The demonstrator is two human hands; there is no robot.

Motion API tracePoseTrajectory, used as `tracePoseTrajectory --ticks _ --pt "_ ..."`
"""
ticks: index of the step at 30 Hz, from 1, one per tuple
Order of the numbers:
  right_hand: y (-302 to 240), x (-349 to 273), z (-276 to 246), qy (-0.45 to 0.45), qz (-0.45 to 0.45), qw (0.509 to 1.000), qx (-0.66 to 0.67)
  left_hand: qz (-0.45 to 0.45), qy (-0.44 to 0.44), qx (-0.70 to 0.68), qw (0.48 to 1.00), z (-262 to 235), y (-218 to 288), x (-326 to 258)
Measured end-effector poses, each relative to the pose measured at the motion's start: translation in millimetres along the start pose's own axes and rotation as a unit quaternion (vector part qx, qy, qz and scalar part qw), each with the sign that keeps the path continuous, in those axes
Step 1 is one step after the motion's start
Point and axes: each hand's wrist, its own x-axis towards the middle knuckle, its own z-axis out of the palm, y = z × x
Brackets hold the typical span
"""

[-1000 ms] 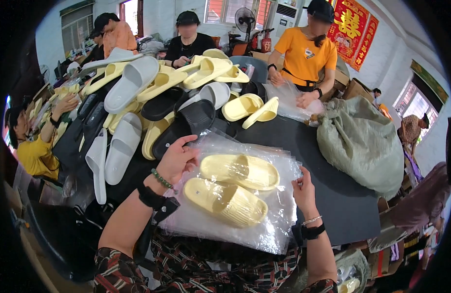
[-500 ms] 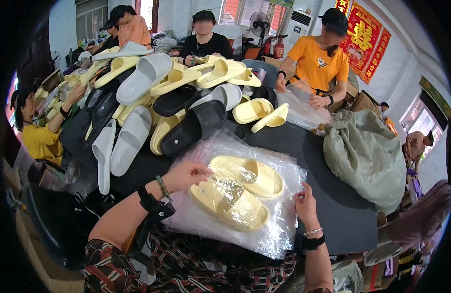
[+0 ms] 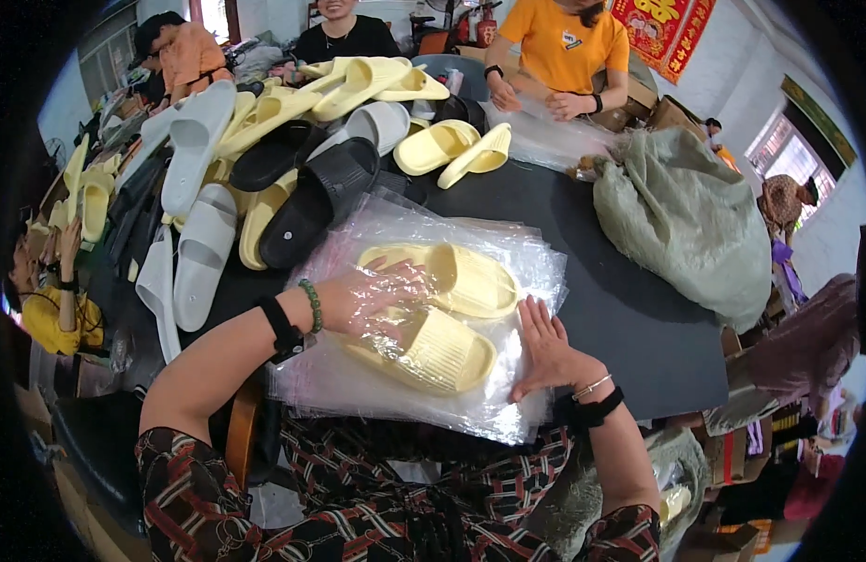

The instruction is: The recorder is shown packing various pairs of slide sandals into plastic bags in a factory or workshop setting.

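Observation:
A pair of pale yellow slide slippers lies side by side in a clear plastic bag, on top of a stack of similar clear bags. The far slipper and the near slipper both point their toes rightward. My left hand reaches over the heel ends with its fingers spread; clear plastic shows over part of it, and its fingertips rest by the slippers. Flat against the bag's right side lies my right hand, fingers stretched out and holding nothing. A bead bracelet and dark band circle my left wrist.
A heap of yellow, grey and black slippers covers the table's left and far side, a black slipper nearest the bags. A greenish woven sack sits on the right. Across the dark table, a person in orange handles clear bags.
My left hand has gone from pinching above the heel ends to lying spread over them under plastic. My right hand has flattened onto the bag's side. The whole view has shifted.

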Motion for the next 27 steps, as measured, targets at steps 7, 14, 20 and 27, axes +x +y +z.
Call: tracePoseTrajectory --ticks 7,14,20,27 --pt "2 0 7 -0.022 0.026 0.999 0.0 -0.061 -0.024 -0.115 0.991 2 20 62" --pt "-3 2 6 -0.026 0.035 0.999 -0.013 -0.028 0.102 -0.115 0.988 32 1 64" --pt "-2 3 6 -0.033 0.04 0.998 -0.02 0.008 0.179 -0.074 0.981 25 -22 -8" --pt "-1 3 10 -0.026 0.031 0.999 -0.017 -0.218 0.245 0.013 0.945 -11 1 -140"
